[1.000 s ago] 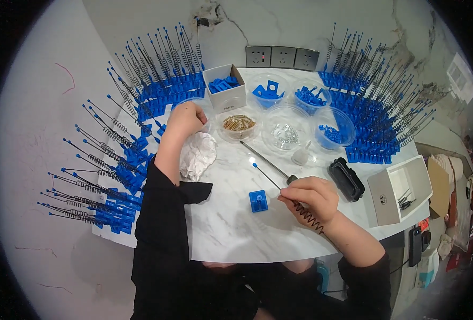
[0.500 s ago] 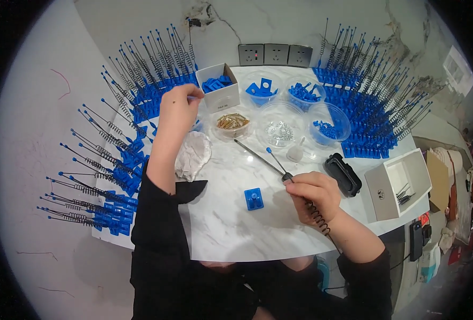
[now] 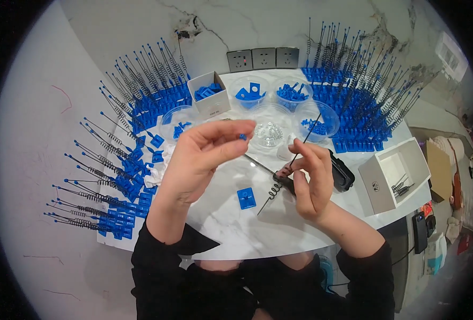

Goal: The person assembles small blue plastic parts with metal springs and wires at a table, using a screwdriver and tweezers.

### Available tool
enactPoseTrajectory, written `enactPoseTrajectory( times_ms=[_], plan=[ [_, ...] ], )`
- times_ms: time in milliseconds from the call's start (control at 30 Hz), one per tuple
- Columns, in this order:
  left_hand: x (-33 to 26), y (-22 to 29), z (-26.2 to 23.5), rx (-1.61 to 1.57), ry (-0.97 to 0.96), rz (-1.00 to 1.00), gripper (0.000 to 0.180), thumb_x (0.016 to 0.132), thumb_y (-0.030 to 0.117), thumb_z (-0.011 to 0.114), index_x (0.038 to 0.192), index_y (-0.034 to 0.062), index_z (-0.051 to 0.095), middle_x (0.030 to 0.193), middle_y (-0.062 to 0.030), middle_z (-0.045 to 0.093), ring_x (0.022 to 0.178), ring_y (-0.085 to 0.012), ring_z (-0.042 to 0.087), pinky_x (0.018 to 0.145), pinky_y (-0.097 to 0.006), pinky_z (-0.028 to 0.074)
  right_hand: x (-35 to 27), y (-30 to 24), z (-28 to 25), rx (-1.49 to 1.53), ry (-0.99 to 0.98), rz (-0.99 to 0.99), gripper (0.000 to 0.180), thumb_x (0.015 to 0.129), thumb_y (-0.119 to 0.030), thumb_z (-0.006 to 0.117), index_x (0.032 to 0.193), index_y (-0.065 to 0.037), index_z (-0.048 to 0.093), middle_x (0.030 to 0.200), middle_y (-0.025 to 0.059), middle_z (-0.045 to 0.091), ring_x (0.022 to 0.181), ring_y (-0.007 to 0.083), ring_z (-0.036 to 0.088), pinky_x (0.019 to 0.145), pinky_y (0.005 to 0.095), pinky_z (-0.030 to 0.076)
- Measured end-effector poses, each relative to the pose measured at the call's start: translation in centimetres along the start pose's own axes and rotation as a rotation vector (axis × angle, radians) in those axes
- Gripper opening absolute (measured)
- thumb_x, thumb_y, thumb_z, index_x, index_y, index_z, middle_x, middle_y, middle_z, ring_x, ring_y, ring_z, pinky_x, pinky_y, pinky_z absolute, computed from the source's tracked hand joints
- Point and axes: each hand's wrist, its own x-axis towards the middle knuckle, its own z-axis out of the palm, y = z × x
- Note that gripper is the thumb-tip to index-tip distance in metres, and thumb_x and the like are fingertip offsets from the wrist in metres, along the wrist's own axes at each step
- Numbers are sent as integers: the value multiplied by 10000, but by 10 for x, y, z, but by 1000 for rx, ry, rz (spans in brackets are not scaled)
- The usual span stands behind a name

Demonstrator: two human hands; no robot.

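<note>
Above the middle of the table, my left hand (image 3: 196, 160) pinches a small blue plastic piece (image 3: 243, 137) between thumb and fingers. My right hand (image 3: 315, 186) is closed around two things at once: a screwdriver (image 3: 259, 165), its shaft pointing up and left, and a black coiled spring wire (image 3: 275, 191). The wire's straight end rises to the upper right, and its coil hangs at the lower left of my fingers. Below and between both hands, a square blue base (image 3: 246, 198) lies on the table.
Clear tubs hold blue plates (image 3: 251, 93), blue pegs (image 3: 293, 93), small blue parts (image 3: 315, 125) and silvery bits (image 3: 268, 133). Rows of spring wires on blue bases (image 3: 156, 101) flank both sides. A white box (image 3: 391, 181) with springs stands right, beside a black case (image 3: 341, 172).
My left hand has come from the tubs at the upper left toward the middle, now with a small blue piece. In my right hand the spring wire has turned, its coil now at the lower left.
</note>
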Motion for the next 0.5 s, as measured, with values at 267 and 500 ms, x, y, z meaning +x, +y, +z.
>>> enactPoseTrajectory(
  times_ms=[267, 500],
  plan=[
    [-27, -66, -22, 279, 51, 148, 223, 818, -87, 670, 1031, -25, 695, 1084, -110, 655, 982, -174, 645, 846, -276, 529, 3, -1, 7, 306, 85, 296, 594, 851, 113, 525, 1413, 54, 344, 1316, 187, 392, 865, 132, 635, 782, 271, 545],
    [-35, -80, -14, 117, -22, -55, 248, 828, -78, 676, 1072, -53, 637, 1028, -125, 669, 985, -178, 669, 857, -271, 548, 8, 0, 4, 390, 134, 371, 618, 916, 79, 497, 1458, 44, 201, 1378, 203, 336, 927, 144, 626, 877, 347, 549]
  ],
)
